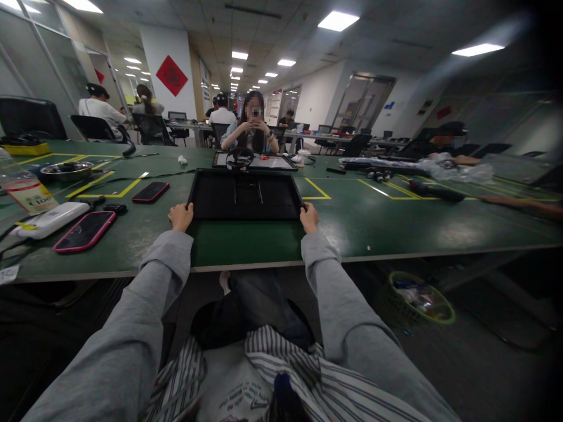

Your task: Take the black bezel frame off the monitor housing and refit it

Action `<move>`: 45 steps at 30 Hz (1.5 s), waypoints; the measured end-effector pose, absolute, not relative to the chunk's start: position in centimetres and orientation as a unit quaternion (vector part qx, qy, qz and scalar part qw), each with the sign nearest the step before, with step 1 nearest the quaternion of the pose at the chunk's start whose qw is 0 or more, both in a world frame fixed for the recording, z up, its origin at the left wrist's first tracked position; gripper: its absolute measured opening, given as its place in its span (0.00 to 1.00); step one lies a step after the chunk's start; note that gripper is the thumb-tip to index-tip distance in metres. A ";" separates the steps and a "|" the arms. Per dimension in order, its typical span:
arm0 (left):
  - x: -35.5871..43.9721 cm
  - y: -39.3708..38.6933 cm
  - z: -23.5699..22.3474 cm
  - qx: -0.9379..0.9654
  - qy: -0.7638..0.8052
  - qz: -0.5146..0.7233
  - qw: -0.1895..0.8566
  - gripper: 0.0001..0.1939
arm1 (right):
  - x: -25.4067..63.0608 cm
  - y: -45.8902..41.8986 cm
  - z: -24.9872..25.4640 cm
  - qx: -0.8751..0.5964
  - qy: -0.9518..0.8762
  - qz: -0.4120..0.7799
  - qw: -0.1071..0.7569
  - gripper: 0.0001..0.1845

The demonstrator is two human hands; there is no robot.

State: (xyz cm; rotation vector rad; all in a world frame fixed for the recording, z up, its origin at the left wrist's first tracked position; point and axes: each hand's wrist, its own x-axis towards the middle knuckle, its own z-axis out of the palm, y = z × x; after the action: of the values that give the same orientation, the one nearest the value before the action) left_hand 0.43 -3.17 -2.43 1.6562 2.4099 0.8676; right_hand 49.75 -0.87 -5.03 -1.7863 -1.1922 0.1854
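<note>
A black rectangular panel with a raised rim [215, 196], much like a monitor's back, lies on the green table in front of me. Two thin bright bars stand out at its middle. My left hand [180, 217] is closed on the panel's left edge near the front corner. On the opposite side, my right hand [309, 217] grips the right edge in the same way. Fingertips under the rim are hidden. Just behind the panel, a round black ring-shaped part [240, 157] stands by a framed flat board [281, 162].
Left on the table [246, 246] are two phones [85, 231], a white power strip [55, 220], a bottle [30, 192] and a metal bowl [67, 170]. A person [253, 126] sits opposite. Rightward lie a dark tool [435, 190] and plastic wrap [457, 170]; a basket [417, 302] stands below.
</note>
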 end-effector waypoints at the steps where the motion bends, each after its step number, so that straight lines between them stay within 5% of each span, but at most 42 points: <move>1: 0.4 -3.2 -2.4 0.542 0.788 0.288 0.043 0.26 | 49.7 -0.9 -5.0 -0.730 -0.486 0.076 0.474 0.20; 45: 0.3 -3.7 -1.6 0.514 0.797 0.310 0.074 0.29 | 49.5 -1.2 -4.6 -0.722 -0.480 0.079 0.492 0.23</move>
State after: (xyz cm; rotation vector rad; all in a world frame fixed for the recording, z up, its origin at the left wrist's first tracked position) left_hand 0.33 -3.69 -1.64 1.5428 2.3919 0.9295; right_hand 49.55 -1.18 -4.61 -1.7517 -1.1650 0.1917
